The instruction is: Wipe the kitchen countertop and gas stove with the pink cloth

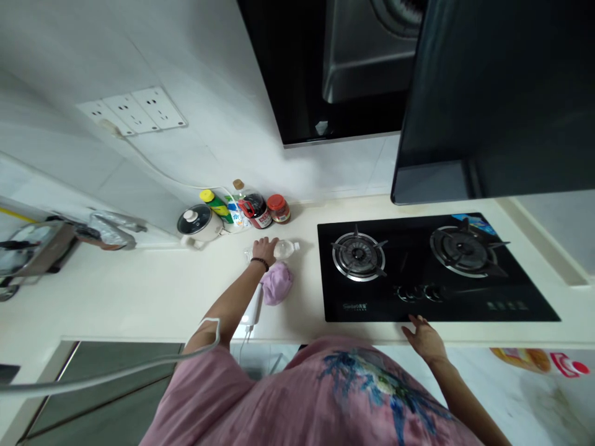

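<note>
My left hand (264,250) is wrapped over a clear plastic bottle (284,249) that lies on its side on the white counter. A beaded bracelet circles that wrist. Just below the bottle sits a crumpled purple cloth (277,284), beside a white flat device (252,306) with a cable, partly under my forearm. My right hand (424,338) rests at the front edge of the black gas stove (390,310), fingers apart, with nothing in it. The stove's knobs (418,293) are a little above those fingertips.
Along the wall stand a small pot with a glass lid (201,223), a yellow-capped green bottle (217,206), a dark sauce bottle (255,209) and a red-lidded jar (279,209). A range hood (344,118) hangs overhead. A white cable (153,167) runs from the wall sockets (132,111).
</note>
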`<act>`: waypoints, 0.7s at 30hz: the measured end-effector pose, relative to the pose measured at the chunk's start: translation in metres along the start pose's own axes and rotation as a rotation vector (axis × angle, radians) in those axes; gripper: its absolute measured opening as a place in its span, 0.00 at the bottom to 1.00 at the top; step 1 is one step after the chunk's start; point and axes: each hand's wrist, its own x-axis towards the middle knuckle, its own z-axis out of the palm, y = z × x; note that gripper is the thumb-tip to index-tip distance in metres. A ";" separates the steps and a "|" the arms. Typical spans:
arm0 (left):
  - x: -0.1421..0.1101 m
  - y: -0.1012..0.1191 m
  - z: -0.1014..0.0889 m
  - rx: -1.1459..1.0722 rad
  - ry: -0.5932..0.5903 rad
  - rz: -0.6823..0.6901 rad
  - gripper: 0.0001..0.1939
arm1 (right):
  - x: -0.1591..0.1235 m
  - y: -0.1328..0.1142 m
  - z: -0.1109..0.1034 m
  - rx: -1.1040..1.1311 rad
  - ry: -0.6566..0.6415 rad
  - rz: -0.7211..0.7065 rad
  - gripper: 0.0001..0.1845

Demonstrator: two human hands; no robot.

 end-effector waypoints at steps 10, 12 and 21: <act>0.006 -0.040 0.039 -0.680 0.421 -0.149 0.44 | -0.004 -0.003 -0.005 0.038 0.037 -0.010 0.30; 0.008 -0.052 0.055 -0.905 0.556 -0.217 0.44 | -0.003 -0.002 -0.004 0.017 0.027 -0.010 0.30; 0.009 -0.083 0.106 -1.344 0.764 -0.467 0.57 | 0.000 0.004 0.000 -0.017 0.008 -0.032 0.31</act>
